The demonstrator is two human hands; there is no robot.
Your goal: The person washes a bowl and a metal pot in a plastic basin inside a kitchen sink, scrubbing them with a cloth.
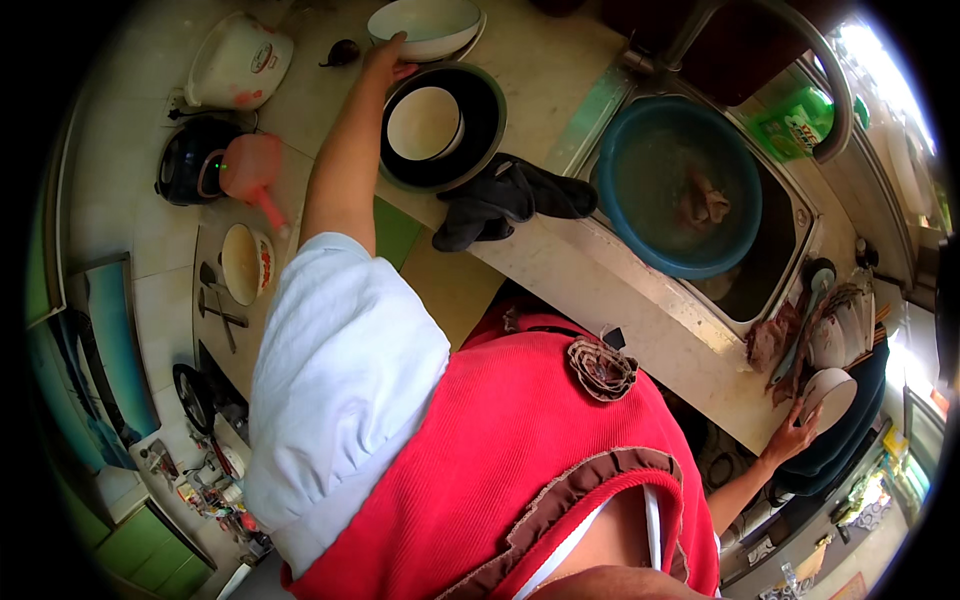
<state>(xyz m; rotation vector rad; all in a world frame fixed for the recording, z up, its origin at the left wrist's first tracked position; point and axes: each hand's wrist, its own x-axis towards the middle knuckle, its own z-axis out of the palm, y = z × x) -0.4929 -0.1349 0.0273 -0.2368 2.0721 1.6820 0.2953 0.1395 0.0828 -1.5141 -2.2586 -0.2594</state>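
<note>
At the far end of my outstretched arm, my left hand [386,60] has its fingers on the near rim of a wide white enamel-like bowl [427,30]. A pale plate or second rim shows beneath that bowl. Just below this hand stands a dark round basin [487,112] with a smaller cream bowl [424,124] inside. Off to the right, my right hand [799,435] grips a small white bowl [830,397] by its side, close to stacked dishes [836,337]. A dark crumpled cloth [510,199] hangs over the counter's front edge.
A blue plastic basin [611,202] of cloudy water, with a pale piece of something in it, sits over the steel sink [776,247]. The curved faucet [802,30] arches above. Leftward are a red ladle [251,161], a black appliance [191,161] and a floral bowl [244,262].
</note>
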